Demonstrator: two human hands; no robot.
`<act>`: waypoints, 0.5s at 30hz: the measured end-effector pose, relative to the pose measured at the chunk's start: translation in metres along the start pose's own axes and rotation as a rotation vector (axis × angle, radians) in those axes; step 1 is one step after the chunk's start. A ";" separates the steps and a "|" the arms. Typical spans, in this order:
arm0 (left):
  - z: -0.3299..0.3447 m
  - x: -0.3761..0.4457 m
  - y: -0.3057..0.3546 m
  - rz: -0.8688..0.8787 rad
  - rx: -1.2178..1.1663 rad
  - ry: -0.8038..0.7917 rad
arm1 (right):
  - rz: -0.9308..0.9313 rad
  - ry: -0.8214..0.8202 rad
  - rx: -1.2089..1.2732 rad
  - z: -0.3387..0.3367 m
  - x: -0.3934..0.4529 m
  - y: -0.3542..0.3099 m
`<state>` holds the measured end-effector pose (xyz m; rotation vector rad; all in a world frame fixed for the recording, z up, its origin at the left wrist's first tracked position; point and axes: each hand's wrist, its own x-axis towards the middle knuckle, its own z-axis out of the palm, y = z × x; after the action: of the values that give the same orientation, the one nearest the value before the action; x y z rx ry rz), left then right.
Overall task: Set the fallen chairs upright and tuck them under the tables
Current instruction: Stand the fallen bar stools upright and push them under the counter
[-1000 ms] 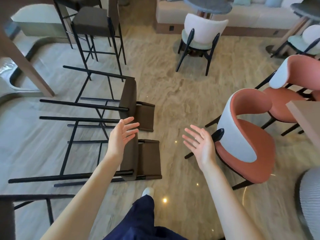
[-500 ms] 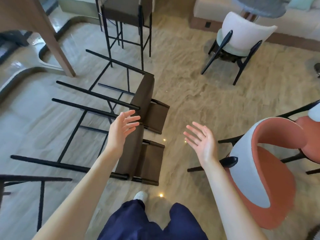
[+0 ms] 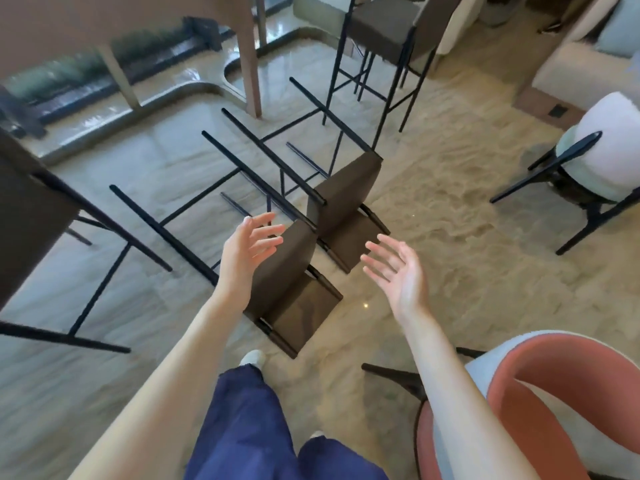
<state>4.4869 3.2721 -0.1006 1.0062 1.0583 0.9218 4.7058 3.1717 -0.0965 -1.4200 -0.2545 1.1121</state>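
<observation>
the left hand (image 3: pixel 247 249) is hovering with fingers spread, holding nothing, over the nearer fallen stool (image 3: pixel 287 289). the right hand (image 3: pixel 398 271) is reaching out empty too, fingers spread, apart from the left.

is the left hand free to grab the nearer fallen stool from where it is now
Probably yes. The left hand is open and empty, hovering right at the upper edge of the nearer fallen stool. Nothing lies between them; the second fallen stool lies beyond it, and the right hand is off to the side.

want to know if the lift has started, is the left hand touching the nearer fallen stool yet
Cannot tell. In the head view the open left hand overlaps the nearer fallen stool, so neither contact nor gap shows plainly; no fingers curl round it.
</observation>
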 end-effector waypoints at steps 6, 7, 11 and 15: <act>-0.004 -0.038 -0.010 -0.019 -0.038 0.123 | 0.044 -0.086 0.000 -0.011 -0.008 0.019; -0.008 -0.040 -0.015 -0.025 -0.038 0.128 | 0.054 -0.089 0.010 -0.010 -0.007 0.024; -0.030 -0.039 -0.040 -0.049 -0.039 0.147 | 0.105 -0.096 0.015 0.000 0.003 0.056; -0.056 -0.014 -0.085 -0.079 -0.063 0.146 | 0.133 -0.081 0.014 0.008 0.035 0.104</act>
<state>4.4390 3.2461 -0.1881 0.8486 1.1753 0.9695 4.6706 3.1791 -0.2010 -1.3971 -0.2116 1.2798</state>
